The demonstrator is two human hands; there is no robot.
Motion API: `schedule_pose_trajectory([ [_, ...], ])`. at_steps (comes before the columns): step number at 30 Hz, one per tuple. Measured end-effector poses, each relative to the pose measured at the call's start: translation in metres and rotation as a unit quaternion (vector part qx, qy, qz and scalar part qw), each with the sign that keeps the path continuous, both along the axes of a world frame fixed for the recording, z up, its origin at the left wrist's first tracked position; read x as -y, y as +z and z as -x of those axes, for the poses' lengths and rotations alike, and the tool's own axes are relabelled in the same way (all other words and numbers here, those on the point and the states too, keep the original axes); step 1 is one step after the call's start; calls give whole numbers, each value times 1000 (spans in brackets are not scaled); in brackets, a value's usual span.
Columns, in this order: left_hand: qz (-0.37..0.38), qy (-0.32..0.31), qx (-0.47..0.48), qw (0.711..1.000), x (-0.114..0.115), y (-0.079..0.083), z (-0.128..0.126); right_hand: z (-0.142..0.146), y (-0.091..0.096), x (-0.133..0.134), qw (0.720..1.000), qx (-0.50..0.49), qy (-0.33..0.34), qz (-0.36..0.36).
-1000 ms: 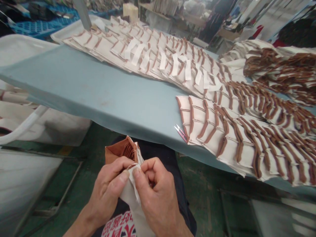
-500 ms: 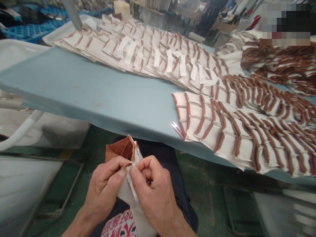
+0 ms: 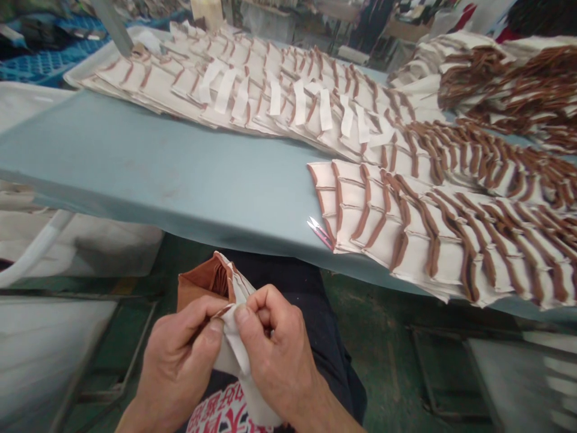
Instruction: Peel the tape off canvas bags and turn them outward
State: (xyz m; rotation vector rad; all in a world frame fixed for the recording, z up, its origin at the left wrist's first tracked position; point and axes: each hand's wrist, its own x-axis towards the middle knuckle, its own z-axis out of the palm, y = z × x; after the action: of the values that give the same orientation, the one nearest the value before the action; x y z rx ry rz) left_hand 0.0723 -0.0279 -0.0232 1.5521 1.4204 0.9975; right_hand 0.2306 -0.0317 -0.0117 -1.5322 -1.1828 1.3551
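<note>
Over my lap, both hands pinch a stack of cream fabric pieces with brown lining (image 3: 211, 282). My left hand (image 3: 178, 361) grips its left side, thumb pressed on the cream edge. My right hand (image 3: 273, 355) is closed on the same edge, thumb tip against the left thumb. The brown folded end sticks up behind my fingers. Small thread snips (image 3: 319, 231) with pink handles lie on the table near its front edge, beside the overlapped cream and brown pieces (image 3: 433, 234).
A light blue table (image 3: 148, 174) spans the view. Long rows of overlapped cream pieces with brown trim (image 3: 279, 99) run across its far side, with heaps at the right (image 3: 505, 84). White bins (image 3: 27, 240) stand at the left. Green floor lies below.
My hands and the fabric stack have stayed pinched together, sinking slightly lower in view. The camera has tilted, so the table appears a little higher and to the left.
</note>
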Motion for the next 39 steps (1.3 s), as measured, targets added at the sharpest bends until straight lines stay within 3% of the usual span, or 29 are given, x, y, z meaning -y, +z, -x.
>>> schedule_pose_trajectory([
  [4,48,22,3,999,1,8,-7,-1,1,-2,1000,0,-8,6],
  [12,65,29,-15,997,0,6,-6,-2,-2,-2,1000,-6,-28,13],
  [19,23,47,-37,998,3,5,-10,-5,-3,-4,997,-43,4,65],
  [26,3,16,-54,998,6,4,-5,-8,-2,-6,986,-124,11,107],
  [35,5,14,-23,1000,5,11,-19,-11,-11,-5,981,-163,9,106],
  [39,-45,7,-46,998,1,14,-27,-13,-12,-7,986,-144,31,80],
])
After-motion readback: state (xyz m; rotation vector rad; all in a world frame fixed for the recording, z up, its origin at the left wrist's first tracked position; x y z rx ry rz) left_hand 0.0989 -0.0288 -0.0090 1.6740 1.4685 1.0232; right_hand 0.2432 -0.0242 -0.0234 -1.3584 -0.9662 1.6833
